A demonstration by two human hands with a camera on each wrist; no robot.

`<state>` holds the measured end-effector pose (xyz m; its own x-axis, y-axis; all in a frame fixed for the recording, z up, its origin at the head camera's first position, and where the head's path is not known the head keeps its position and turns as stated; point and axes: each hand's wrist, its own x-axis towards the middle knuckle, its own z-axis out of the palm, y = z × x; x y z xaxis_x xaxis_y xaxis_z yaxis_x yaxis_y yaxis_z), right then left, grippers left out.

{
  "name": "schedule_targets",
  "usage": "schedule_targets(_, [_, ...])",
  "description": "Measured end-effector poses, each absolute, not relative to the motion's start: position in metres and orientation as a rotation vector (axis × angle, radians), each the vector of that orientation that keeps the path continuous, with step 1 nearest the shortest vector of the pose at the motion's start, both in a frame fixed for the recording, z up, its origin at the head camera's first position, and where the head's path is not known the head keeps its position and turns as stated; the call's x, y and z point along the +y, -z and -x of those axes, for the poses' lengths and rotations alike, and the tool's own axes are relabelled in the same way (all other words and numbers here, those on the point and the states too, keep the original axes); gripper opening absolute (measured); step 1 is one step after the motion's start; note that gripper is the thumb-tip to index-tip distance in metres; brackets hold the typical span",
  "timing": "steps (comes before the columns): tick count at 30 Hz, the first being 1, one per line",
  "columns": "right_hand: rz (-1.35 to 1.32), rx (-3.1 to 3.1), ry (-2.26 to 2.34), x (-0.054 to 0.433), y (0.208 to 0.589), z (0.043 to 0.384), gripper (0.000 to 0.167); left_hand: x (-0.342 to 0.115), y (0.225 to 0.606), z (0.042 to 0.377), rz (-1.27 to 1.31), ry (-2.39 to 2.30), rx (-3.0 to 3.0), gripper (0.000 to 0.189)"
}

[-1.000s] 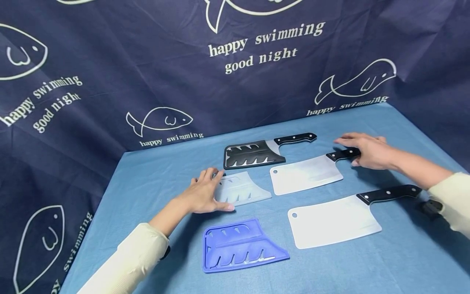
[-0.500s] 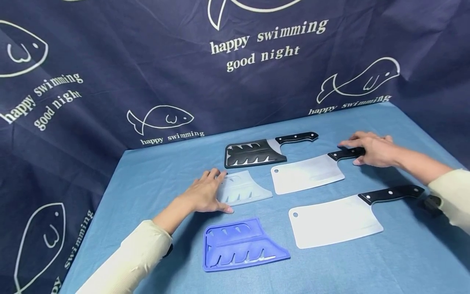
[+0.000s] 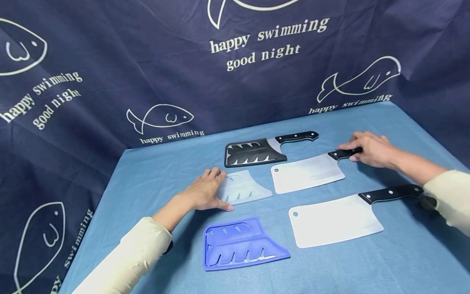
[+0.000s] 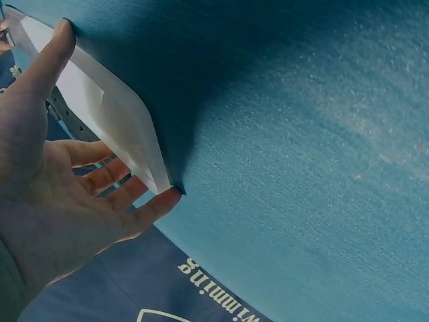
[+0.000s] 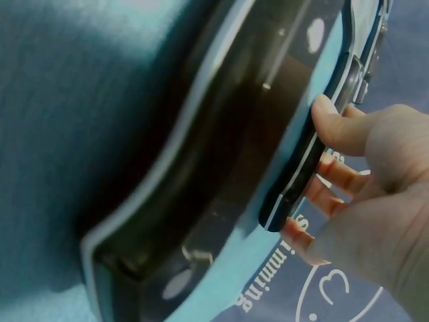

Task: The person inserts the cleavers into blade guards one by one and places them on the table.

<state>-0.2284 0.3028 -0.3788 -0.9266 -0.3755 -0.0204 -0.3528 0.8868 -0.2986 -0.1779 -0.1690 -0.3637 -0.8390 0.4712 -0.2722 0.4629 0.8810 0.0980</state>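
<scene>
My left hand [image 3: 208,191] spans the closed end of a translucent white blade cover [image 3: 244,190]. In the left wrist view, its extended thumb lies along one long edge of the cover, and spread fingers [image 4: 137,194] reach the opposite side. My right hand [image 3: 372,149] pinches the black handle end of the middle cleaver [image 3: 308,173]. The right wrist view puts the thumb on one side of that handle [image 5: 295,171] and the fingers on the other. This cleaver lies flat, its bare blade pointing left towards the white cover, with a gap between them.
Behind lies a smaller cleaver [image 3: 296,137] with its blade inside a black cover [image 3: 253,153]. In front are a blue cover [image 3: 242,245] and a larger bare cleaver [image 3: 334,222], its handle near the right sleeve. A dark printed curtain [image 3: 257,98] rises behind the blue-clothed table [image 3: 165,163].
My right thumb and fingers have closed in on the middle cleaver's handle. The left hand stays at the white cover almost unmoved. The head view has shifted slightly.
</scene>
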Motion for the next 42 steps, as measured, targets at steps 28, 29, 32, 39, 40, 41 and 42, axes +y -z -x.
schedule_targets(28, [0.674, 3.259, 0.647, 0.302, 0.381, 0.212, 0.055, -0.172, 0.365, 0.178, -0.688, -0.18, 2.881, 0.11])
schedule_targets(29, [0.679, 3.279, 0.662, 0.302, 0.379, 0.211, 0.056, -0.172, 0.364, 0.178, -0.699, -0.185, 2.903, 0.109])
schedule_targets(32, [0.702, 3.343, 0.715, 0.301, 0.373, 0.208, 0.059, -0.173, 0.363, 0.18, -0.724, -0.182, 2.968, 0.11])
schedule_targets(39, [0.747, 3.51, 0.889, 0.297, 0.349, 0.201, 0.05, -0.174, 0.356, 0.183, -0.824, -0.132, 3.171, 0.108])
schedule_targets(40, [0.745, 3.531, 0.923, 0.296, 0.346, 0.2, 0.046, -0.174, 0.354, 0.183, -0.841, -0.133, 3.205, 0.107])
schedule_targets(41, [0.743, 3.553, 0.954, 0.296, 0.343, 0.199, 0.043, -0.174, 0.353, 0.183, -0.857, -0.134, 3.239, 0.106])
schedule_targets(42, [0.736, 3.573, 0.972, 0.295, 0.341, 0.198, 0.041, -0.174, 0.352, 0.183, -0.869, -0.138, 3.269, 0.106])
